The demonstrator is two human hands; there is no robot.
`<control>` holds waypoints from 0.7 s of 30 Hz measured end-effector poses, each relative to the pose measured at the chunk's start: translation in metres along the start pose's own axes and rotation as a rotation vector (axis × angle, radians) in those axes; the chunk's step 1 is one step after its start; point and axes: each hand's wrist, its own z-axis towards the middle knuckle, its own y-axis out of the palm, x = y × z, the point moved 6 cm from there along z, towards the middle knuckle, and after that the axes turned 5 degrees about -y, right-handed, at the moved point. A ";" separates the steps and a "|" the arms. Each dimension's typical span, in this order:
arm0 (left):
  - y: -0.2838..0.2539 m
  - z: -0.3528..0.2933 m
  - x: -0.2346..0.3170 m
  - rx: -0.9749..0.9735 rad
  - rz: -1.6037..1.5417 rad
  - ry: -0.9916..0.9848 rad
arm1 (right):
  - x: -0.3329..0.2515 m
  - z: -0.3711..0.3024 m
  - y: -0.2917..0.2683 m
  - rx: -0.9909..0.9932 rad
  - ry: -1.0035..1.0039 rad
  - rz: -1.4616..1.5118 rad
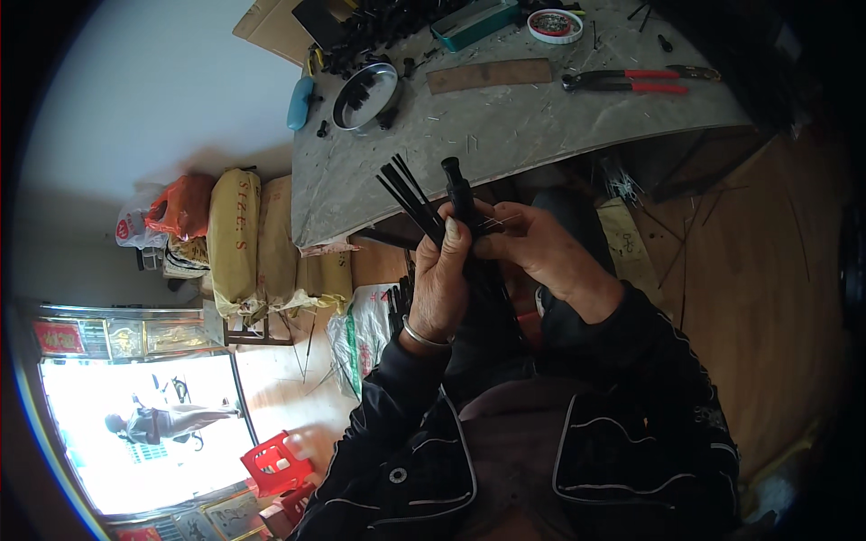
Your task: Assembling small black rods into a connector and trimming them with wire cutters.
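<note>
Above my lap, my left hand (440,287) is closed round a bundle of slim black rods (409,194), which look like umbrella ribs, and a black plastic tube piece (458,187) with a flared top. The tube stands upright, with the rods leaning left beside it. My right hand (552,259) meets it from the right, fingers pinched at the tube's lower part. Thin pale wires (505,219) stick out between the right fingers. What exactly those fingertips grip is partly hidden. More black rods (397,302) show behind my left wrist.
Ahead is a grey table (388,171) scattered with small wire pieces. It bears a round metal dish (365,97), a wooden strip (490,76), red-handled pliers (631,81), a green tin (474,27) and a round tub (555,27). Yellow sacks (234,239) and red stools (277,463) stand left.
</note>
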 end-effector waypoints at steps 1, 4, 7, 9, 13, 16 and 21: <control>0.000 0.000 -0.001 -0.012 0.006 0.001 | 0.001 0.001 -0.003 0.002 -0.001 0.003; 0.003 0.004 0.000 -0.049 0.066 0.018 | 0.001 0.004 -0.005 -0.048 0.030 0.034; 0.000 0.006 -0.004 -0.044 0.094 0.009 | -0.010 0.001 -0.003 -0.035 0.050 -0.050; 0.001 0.006 -0.002 -0.039 0.105 -0.013 | -0.010 -0.002 -0.004 0.002 0.048 0.057; 0.011 0.002 0.004 -0.135 0.027 -0.086 | -0.005 -0.003 -0.007 -0.013 0.052 0.052; 0.010 0.005 0.002 -0.219 0.007 -0.111 | -0.004 -0.003 -0.005 -0.074 0.044 0.084; 0.017 0.005 0.004 -0.217 0.017 -0.130 | -0.007 -0.009 -0.006 -0.045 0.078 0.099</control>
